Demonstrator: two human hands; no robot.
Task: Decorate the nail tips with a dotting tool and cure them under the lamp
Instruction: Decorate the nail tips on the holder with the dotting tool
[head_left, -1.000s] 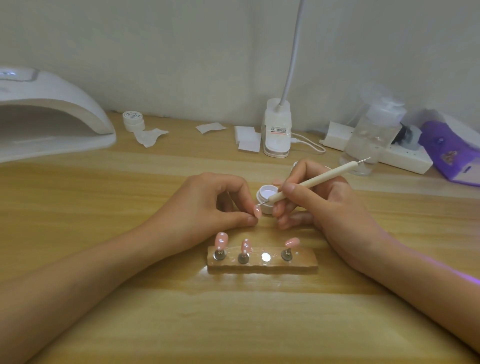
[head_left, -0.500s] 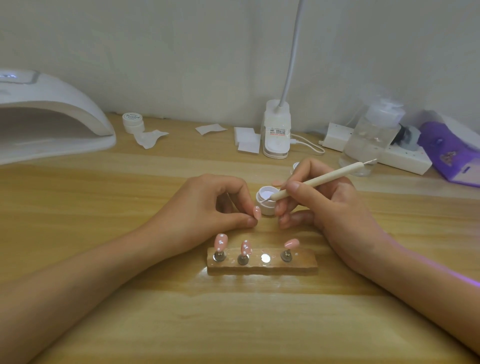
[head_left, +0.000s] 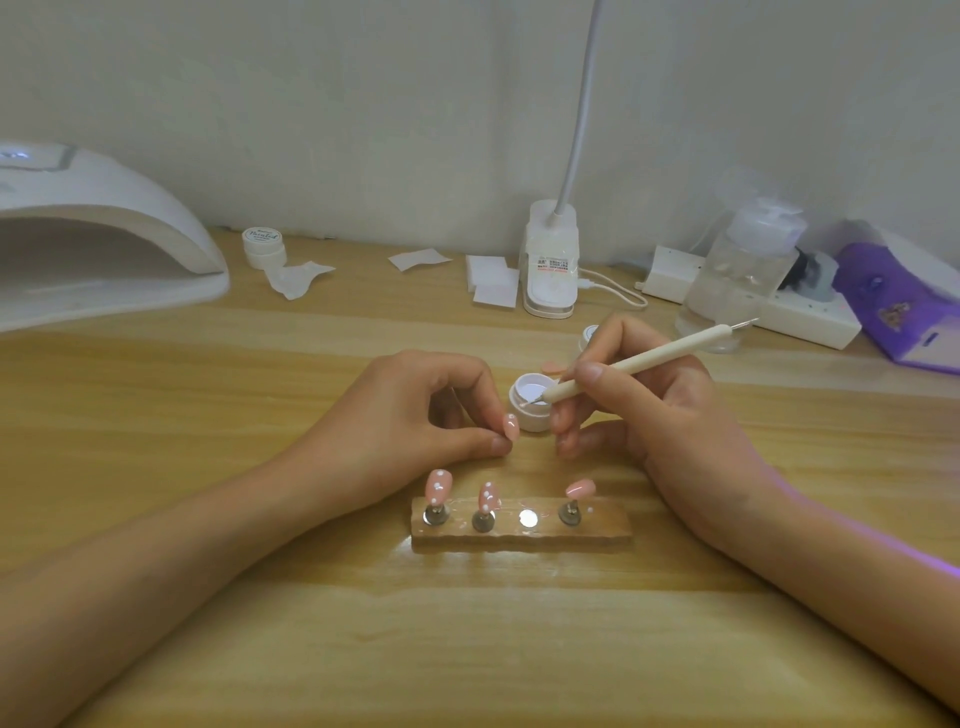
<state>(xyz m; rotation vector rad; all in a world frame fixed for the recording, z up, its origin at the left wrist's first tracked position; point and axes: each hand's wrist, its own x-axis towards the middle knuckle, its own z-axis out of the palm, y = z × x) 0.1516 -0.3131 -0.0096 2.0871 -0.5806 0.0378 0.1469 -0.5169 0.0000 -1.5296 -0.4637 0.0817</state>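
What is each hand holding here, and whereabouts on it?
The left hand pinches a pink nail tip by its lower end, thumb and forefinger. The right hand grips the dotting tool low on its shaft, near the working end.

Tabletop (head_left: 467, 649), rear edge, left to right: curing lamp (head_left: 104, 234); lidded jar (head_left: 264, 247) just beside it; crumpled wipe (head_left: 298, 278) in front of the jar; stack of pads (head_left: 493, 283); desk-lamp base (head_left: 551, 270); pump bottle (head_left: 737, 265); power strip (head_left: 800, 317) behind the bottle; box (head_left: 904, 306) at far right. Centre: pot (head_left: 530, 397), between left hand (head_left: 415, 410), which pinches a nail tip (head_left: 511, 427) just left of the pot, and right hand (head_left: 654, 410), which grips dotting tool (head_left: 644, 361) with its point inside the pot. In front of both hands: holder block (head_left: 519, 532) carrying three mounted tips (head_left: 438, 486), two at left, one at right, bare stud between
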